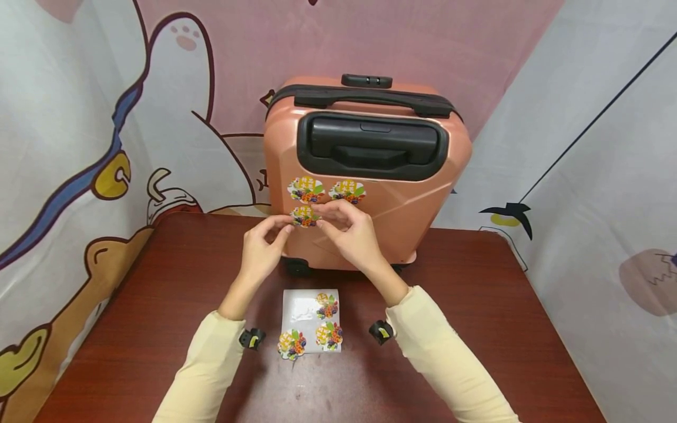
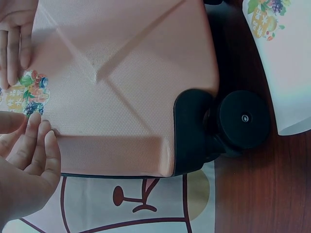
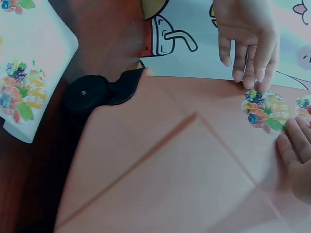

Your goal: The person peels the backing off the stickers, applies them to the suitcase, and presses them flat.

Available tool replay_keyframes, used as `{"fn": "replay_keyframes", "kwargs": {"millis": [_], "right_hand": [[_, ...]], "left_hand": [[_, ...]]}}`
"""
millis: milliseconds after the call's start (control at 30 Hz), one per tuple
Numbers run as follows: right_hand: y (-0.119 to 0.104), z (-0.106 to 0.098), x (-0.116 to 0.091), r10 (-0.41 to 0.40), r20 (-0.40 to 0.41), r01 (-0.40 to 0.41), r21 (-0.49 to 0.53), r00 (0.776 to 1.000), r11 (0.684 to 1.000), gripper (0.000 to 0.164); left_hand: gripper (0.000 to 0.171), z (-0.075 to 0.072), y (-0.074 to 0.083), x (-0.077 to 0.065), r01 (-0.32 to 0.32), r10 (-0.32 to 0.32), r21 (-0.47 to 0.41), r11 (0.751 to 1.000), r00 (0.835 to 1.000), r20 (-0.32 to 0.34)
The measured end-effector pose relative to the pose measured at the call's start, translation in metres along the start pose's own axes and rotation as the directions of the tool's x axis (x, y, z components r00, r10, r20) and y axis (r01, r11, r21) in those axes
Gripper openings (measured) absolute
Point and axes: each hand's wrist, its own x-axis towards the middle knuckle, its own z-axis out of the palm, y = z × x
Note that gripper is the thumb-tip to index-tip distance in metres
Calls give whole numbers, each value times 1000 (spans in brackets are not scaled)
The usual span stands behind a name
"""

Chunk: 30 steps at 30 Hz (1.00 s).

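A round fruit-print sticker [image 1: 305, 217] is at the lower left of the pink suitcase's [image 1: 370, 211] front face, below two similar stickers. My left hand [image 1: 263, 245] pinches its left edge between thumb and forefinger. On its opposite edge, the right hand [image 1: 351, 232] holds it with thumb and fingertips. In the right wrist view the fruit-print sticker [image 3: 266, 112] lies close against the shell, fingers at both sides; whether it is stuck down I cannot tell. One upper sticker [image 1: 306, 190] sits directly above it, and another sticker [image 1: 347, 191] is to the right, partly behind my right fingers.
A white backing sheet [image 1: 301, 308] with several fruit stickers lies on the dark red table [image 1: 132, 329] before the suitcase. The suitcase stands upright on black wheels [image 2: 243, 119], its black handle [image 1: 372, 147] recessed near the top. Cartoon-printed cloth [image 1: 227, 70] hangs behind and at both sides.
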Motion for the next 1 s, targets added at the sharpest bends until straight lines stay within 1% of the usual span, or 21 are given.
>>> {"fn": "replay_keyframes", "kwargs": {"millis": [167, 267, 333, 433, 567, 633, 867, 1000], "right_hand": [[-3, 0, -9, 77, 18, -76, -25, 997, 997, 16], [-7, 0, -14, 97, 34, -96, -24, 995, 995, 16], [-8, 0, -15, 95, 36, -94, -22, 995, 995, 16], [-2, -1, -12, 83, 20, -82, -36, 996, 996, 15], [5, -3, -6, 49, -6, -49, -47, 999, 998, 17], [4, -4, -5, 40, -14, -41, -43, 999, 998, 17], [12, -4, -12, 84, -11, -85, -47, 996, 995, 15], [12, -4, -10, 67, -11, -68, -46, 998, 997, 15]], "left_hand": [[14, 0, -1, -1, 4, -4, -1, 1000, 1000, 2], [14, 0, -1, -1, 0, 0, -2, 1000, 1000, 2], [14, 0, -1, -1, -3, 3, -2, 1000, 1000, 1], [15, 0, -1, -1, -3, 3, -3, 1000, 1000, 2], [14, 0, -1, -1, -4, 4, -5, 1000, 1000, 1], [14, 0, -1, -1, -8, 8, -2, 1000, 1000, -1], [14, 0, 0, -1, -8, 8, 3, 1000, 1000, -2], [15, -1, 0, -1, -2, 2, 2, 1000, 1000, 0]]}}
